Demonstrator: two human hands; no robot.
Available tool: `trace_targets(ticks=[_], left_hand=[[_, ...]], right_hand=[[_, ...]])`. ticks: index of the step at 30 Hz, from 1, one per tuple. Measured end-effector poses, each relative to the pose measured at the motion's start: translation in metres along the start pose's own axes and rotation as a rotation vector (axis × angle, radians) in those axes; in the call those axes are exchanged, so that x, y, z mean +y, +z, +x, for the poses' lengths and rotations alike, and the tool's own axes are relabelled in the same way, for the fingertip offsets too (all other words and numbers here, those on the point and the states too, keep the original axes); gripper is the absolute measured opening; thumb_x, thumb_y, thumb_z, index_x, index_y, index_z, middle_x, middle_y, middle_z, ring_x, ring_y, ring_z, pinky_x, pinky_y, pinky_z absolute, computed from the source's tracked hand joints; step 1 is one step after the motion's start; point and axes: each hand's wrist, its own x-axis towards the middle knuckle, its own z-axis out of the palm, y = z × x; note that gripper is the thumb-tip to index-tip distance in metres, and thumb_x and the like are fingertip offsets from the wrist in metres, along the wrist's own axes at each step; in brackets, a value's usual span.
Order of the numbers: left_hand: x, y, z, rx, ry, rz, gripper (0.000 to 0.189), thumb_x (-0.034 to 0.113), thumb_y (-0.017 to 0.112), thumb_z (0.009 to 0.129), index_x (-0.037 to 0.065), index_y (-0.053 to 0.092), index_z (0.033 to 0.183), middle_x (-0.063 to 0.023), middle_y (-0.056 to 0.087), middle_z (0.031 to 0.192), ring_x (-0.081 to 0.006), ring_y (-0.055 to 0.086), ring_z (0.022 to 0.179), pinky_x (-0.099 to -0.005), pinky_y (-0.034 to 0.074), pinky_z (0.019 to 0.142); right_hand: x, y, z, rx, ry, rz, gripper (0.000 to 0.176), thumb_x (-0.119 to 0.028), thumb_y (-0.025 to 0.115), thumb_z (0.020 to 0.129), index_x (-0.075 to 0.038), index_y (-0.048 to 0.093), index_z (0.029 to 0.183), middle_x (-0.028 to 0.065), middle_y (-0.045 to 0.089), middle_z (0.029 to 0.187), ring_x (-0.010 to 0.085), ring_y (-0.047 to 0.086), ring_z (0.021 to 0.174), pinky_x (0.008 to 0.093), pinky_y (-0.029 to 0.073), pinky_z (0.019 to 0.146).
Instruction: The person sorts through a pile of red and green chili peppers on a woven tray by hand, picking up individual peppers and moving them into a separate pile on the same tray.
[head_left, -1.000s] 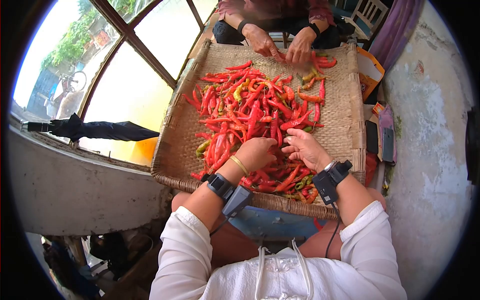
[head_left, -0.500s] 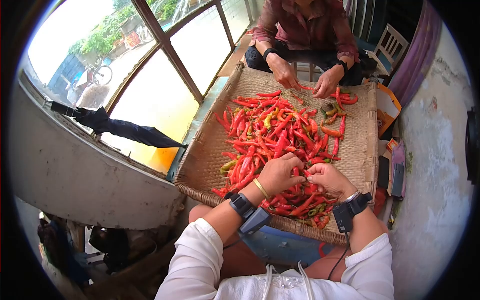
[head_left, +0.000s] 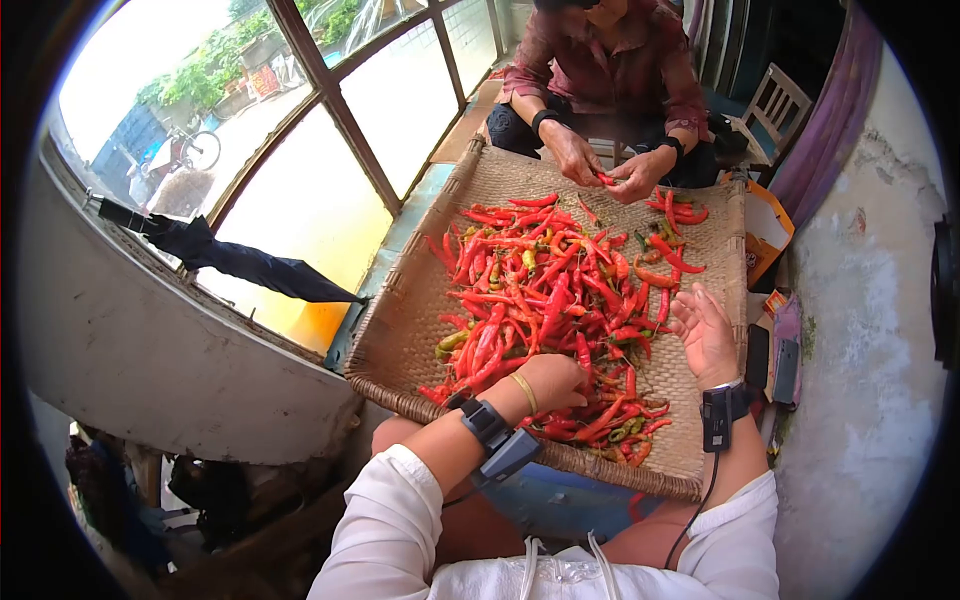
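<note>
Red peppers (head_left: 555, 290), with a few greenish-yellow ones among them, lie heaped in a woven tray (head_left: 400, 375). My left hand (head_left: 556, 382) is low over the near part of the heap, its fingers curled round the lower end of a red pepper (head_left: 583, 350). The fingertips are partly hidden. To the right of the heap, my right hand (head_left: 705, 325) is raised above the tray with its fingers apart and nothing in them.
Across the tray sits another person (head_left: 620, 70), whose two hands hold a red pepper. A small group of peppers (head_left: 678, 212) lies near them. A folded dark umbrella (head_left: 250, 268) leans by the window at left. A chair (head_left: 775, 110) and a wall are at right.
My hands were together over the peppers and have parted. The left moved down and left; the right moved right and opened. The other person's hands have come together around a pepper.
</note>
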Motion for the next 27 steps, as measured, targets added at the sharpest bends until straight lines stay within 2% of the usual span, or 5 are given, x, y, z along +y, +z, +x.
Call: trace_targets(ticks=[4,12,14,22,27], left_hand=[[-0.003,0.005,0.001,-0.028,0.001,0.022,0.023,0.027,0.061,0.072,0.007,0.061,0.084,-0.0118,0.060,0.080,-0.0299,0.059,0.078,-0.0398,0.046,0.068],[0.004,-0.001,0.003,-0.021,-0.048,0.012,0.019,0.025,0.059,0.074,0.010,0.061,0.085,-0.0100,0.061,0.078,-0.0286,0.059,0.077,-0.0393,0.047,0.066],[0.003,0.008,0.001,0.225,-0.033,0.003,0.018,0.025,0.057,0.076,0.012,0.060,0.088,-0.0091,0.060,0.079,-0.0279,0.059,0.077,-0.0387,0.048,0.066],[0.014,-0.001,-0.001,0.489,0.055,-0.093,0.030,0.018,0.063,0.073,0.008,0.056,0.101,-0.0087,0.060,0.082,-0.0271,0.059,0.077,-0.0357,0.049,0.066],[0.012,-0.008,0.003,0.444,0.013,-0.454,0.027,0.012,0.064,0.074,0.004,0.057,0.099,-0.0102,0.062,0.081,-0.0226,0.061,0.072,-0.0309,0.049,0.063]], right_hand=[[0.040,-0.016,0.016,-0.134,0.170,-0.552,0.050,-0.018,0.055,0.084,-0.003,0.034,0.128,0.0085,0.050,0.108,0.0136,0.055,0.088,0.0239,0.047,0.059],[0.054,-0.009,0.010,-0.455,0.300,-0.680,0.045,-0.017,0.060,0.080,-0.003,0.045,0.120,0.0101,0.052,0.105,0.0181,0.056,0.090,0.0290,0.049,0.061],[0.066,-0.018,0.002,-0.499,-0.427,-1.649,0.047,-0.017,0.064,0.073,-0.007,0.049,0.116,0.0127,0.052,0.106,0.0270,0.056,0.092,0.0370,0.048,0.071],[0.055,0.000,-0.016,-0.739,-0.291,-1.592,0.021,-0.020,0.066,0.069,-0.005,0.059,0.081,0.0133,0.060,0.068,0.0304,0.059,0.068,0.0375,0.045,0.062],[0.033,0.021,-0.029,-0.827,0.224,-1.240,0.020,-0.023,0.057,0.080,-0.002,0.059,0.079,0.0015,0.054,0.059,0.0089,0.049,0.046,0.0260,0.042,0.045]])
